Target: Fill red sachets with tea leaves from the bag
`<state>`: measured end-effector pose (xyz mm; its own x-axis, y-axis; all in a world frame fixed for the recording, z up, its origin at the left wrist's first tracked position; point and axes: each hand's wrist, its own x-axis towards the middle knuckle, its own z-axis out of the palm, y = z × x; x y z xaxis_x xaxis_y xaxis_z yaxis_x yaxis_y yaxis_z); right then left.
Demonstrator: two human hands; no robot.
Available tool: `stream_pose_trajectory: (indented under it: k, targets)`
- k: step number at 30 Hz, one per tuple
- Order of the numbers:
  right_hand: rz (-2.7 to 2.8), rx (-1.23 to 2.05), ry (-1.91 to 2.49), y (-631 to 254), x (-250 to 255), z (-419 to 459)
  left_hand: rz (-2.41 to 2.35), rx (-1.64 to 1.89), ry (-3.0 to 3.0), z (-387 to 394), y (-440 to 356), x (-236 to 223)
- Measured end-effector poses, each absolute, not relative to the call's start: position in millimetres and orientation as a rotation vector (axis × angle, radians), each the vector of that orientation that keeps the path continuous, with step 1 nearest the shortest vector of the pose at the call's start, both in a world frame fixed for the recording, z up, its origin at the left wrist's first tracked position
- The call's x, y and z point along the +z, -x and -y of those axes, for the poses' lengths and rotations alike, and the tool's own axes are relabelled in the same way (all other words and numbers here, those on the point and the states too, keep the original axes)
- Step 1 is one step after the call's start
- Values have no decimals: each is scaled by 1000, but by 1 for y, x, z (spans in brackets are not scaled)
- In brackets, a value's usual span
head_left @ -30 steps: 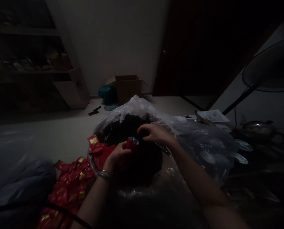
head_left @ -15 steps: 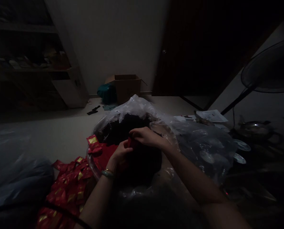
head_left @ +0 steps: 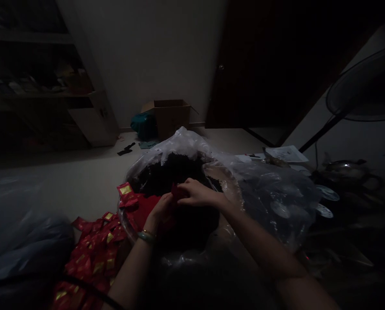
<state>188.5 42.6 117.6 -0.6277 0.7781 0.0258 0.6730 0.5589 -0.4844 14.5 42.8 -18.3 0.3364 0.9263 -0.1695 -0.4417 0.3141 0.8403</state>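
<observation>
The left hand (head_left: 161, 207) and right hand (head_left: 197, 193) each held the small red packet (head_left: 176, 193) in a pinching grip. The packet was positioned above the dark loose material (head_left: 176, 168) inside the clear plastic liner (head_left: 184, 140).

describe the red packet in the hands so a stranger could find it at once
Find the plastic sheet mid-view, then the dark heap within it. Over that heap, the left hand and right hand meet at a small red packet. It alone is held; the gold-labelled packets lie loose to the left.
</observation>
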Motion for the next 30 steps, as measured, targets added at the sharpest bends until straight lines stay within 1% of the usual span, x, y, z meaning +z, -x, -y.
stream_pose_trajectory:
  k: [2,4,7,11,12,14,17,19,22,26,28,30]
  targets:
    - [2625,612,1269,-182,111,-45,-734,960,-712,-40,-17,-18]
    - [2618,687,1299,-178,106,-50,-715,895,-682,-38,-16,-15]
    - [2558,800,1314,-177,99,-60,-786,685,-594,-41,-13,-7]
    - [2505,753,1374,-179,89,-69,-782,658,-647,-43,-10,1]
    - [2482,778,1393,-180,87,-70,-785,659,-676,-43,-10,2]
    - [2429,931,1380,-181,82,-72,-806,669,-724,-41,-11,1]
    - [2385,1171,1238,-182,77,-74,-822,755,-769,-39,-11,-5]
    - [2389,1203,1181,-182,76,-74,-818,843,-790,-39,-8,-12]
    - [2397,1188,1186,-181,78,-73,-788,959,-830,-41,-6,-23]
    - [2431,1149,1214,-179,87,-68,-748,1014,-877,-45,-9,-29]
    - [2480,1071,1279,-179,93,-64,-789,1124,-1008,-45,-13,-30]
    - [2524,990,1349,-180,99,-61,-907,1281,-1281,-43,-15,-32]
